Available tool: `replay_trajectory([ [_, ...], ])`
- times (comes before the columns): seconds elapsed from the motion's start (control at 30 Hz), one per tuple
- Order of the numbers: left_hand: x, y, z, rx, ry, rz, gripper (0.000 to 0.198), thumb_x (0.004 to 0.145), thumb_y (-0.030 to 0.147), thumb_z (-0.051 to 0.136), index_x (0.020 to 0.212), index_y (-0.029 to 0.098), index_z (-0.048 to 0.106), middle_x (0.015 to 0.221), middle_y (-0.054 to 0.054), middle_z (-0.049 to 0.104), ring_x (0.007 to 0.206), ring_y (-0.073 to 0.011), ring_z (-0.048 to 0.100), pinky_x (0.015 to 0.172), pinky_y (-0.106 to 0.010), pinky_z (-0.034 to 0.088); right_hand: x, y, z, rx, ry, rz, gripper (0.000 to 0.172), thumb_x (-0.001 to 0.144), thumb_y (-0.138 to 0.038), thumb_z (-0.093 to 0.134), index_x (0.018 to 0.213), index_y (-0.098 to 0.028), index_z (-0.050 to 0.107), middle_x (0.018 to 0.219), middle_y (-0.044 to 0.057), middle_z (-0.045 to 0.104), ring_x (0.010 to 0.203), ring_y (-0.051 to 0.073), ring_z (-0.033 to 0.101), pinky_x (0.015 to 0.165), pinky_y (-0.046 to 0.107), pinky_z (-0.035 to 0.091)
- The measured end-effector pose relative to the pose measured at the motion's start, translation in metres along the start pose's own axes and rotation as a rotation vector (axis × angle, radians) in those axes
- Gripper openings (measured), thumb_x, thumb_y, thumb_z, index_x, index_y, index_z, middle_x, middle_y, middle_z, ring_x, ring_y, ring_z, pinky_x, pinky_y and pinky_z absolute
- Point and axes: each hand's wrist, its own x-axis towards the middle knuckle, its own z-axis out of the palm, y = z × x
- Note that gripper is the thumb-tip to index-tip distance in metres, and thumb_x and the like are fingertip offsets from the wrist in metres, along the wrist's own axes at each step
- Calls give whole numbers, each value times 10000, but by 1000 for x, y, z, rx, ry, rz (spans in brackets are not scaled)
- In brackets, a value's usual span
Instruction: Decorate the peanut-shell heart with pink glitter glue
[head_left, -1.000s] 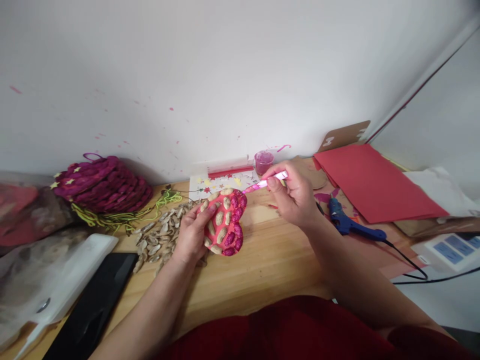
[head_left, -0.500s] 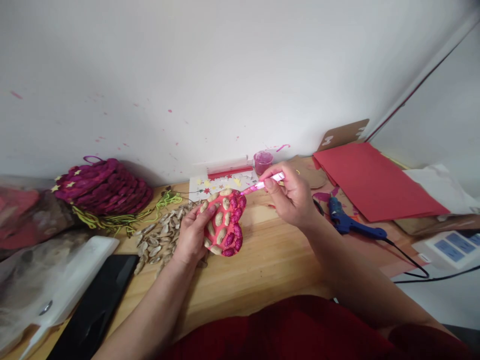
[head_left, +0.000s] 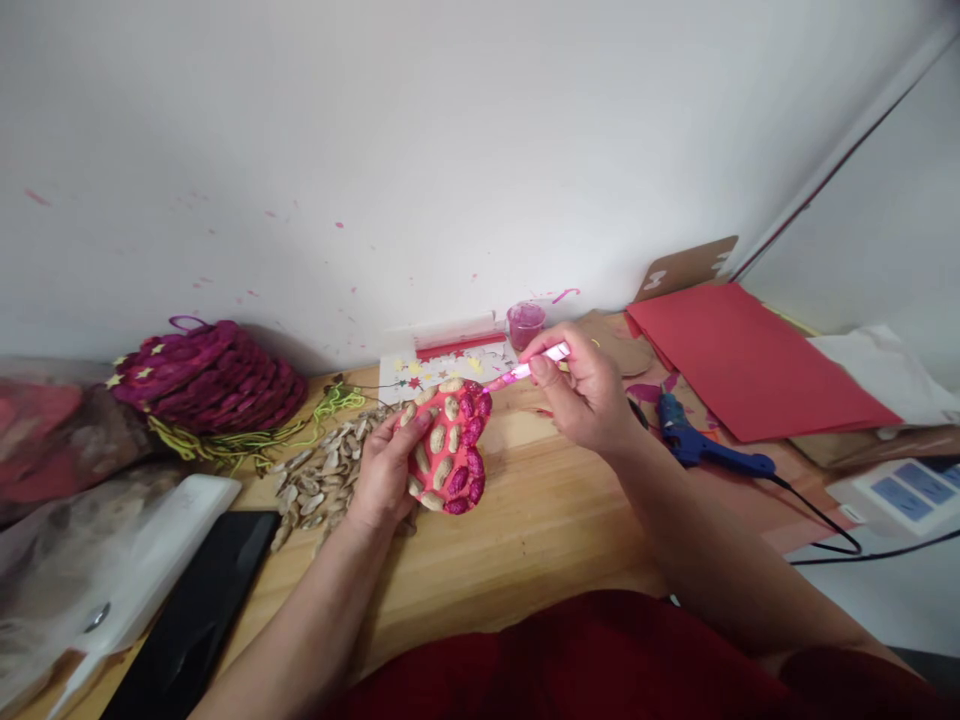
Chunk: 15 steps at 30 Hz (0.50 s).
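My left hand (head_left: 386, 465) grips a red cutout piece (head_left: 466, 413) by its left side, thumb on top. Peanut shells cover its face: those along the right edge are magenta, the others bare tan. Pinched in my right hand (head_left: 585, 390) is a paintbrush (head_left: 523, 372) with a white handle and pink-stained front end. Its tip meets the upper right edge of the piece, at the magenta shells. Under and beside my left hand lies a heap of loose peanut shells (head_left: 322, 475). Behind the piece stands a small cup of pink paint (head_left: 525, 325).
At left are a magenta woven bundle with yellow strands (head_left: 217, 385), a white device (head_left: 150, 570) and a black slab (head_left: 195, 620). A blue glue gun (head_left: 709, 450) and red sheets (head_left: 757, 360) lie at right. Star-dotted paper (head_left: 446, 372) rests by the wall.
Almost nothing differs. Both hands keep their grip, and the brush tip stays at the upper right edge of the red piece. The view has shifted very slightly.
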Motion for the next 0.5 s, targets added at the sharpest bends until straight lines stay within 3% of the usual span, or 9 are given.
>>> replay_trajectory([
  [0.1, 0, 1, 0, -2, -3, -18, 484, 491, 344, 1048, 827, 143, 764, 695, -37, 792, 507, -150, 683, 511, -240, 576, 0, 3, -1, 25, 14, 14, 226, 1068, -440, 556, 990, -245, 640, 890, 50, 665, 909, 224, 632, 749, 376, 489],
  [0.27, -3, 2, 0, 39, -20, -22, 467, 514, 341, 1040, 833, 149, 758, 677, -36, 784, 497, -152, 677, 498, -237, 567, 0, 8, -1, 171, 24, 77, 207, 1078, -429, 568, 1021, -248, 651, 804, -8, 621, 734, 154, 594, 700, 330, 470],
  [0.5, -6, 3, 1, 49, -32, 4, 474, 512, 356, 1046, 801, 153, 730, 640, -19, 763, 475, -130, 650, 479, -216, 546, 2, 11, -3, 240, -4, 118, 250, 1074, -463, 577, 996, -233, 637, 783, -22, 610, 693, 127, 557, 651, 290, 452],
])
